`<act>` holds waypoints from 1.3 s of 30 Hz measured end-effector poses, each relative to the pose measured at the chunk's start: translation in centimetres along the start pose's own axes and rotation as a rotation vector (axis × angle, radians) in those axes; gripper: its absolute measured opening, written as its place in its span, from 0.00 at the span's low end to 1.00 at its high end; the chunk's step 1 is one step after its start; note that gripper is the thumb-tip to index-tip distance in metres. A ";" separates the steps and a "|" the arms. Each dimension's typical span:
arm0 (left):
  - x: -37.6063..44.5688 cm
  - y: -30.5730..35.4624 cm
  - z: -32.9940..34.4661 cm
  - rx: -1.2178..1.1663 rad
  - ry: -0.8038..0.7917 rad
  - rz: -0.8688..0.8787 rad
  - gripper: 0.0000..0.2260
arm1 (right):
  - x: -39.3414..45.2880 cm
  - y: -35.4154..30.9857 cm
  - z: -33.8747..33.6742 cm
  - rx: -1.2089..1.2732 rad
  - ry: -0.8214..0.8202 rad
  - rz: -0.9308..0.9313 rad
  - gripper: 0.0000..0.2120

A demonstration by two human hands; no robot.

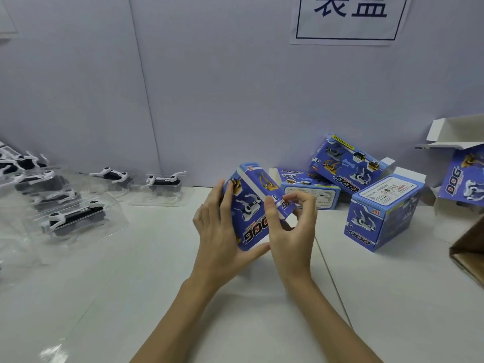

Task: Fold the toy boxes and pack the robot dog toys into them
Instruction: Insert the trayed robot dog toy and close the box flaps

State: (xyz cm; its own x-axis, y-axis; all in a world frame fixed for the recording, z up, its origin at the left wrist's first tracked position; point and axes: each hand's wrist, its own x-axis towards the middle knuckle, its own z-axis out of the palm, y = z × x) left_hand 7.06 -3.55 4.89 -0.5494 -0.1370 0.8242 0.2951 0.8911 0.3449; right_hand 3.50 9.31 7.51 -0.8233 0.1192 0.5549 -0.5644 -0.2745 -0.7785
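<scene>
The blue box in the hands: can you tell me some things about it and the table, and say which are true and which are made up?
1. Both hands hold one blue box above the table. True: the left hand grips its left side and the right hand pinches its right edge.
2. The toy dogs sit to the right of the hands. False: they lie in clear trays on the left.
3. Other blue boxes stand or lie on the right, near the wall. True.
4. The toy dogs are red. False: they are black and white.
5. A sign hangs on the wall. True.
</scene>
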 end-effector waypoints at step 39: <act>-0.1 -3.6 0.3 0.196 -0.041 0.175 0.54 | 1.2 1.7 -1.0 -0.122 -0.373 0.089 0.22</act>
State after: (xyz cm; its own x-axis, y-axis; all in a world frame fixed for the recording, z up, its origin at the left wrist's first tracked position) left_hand 5.82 -6.62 3.44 -0.5360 0.0404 0.8433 0.2336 0.9670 0.1022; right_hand 1.53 9.97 6.56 -0.8041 -0.2602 0.5345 -0.5131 -0.1502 -0.8451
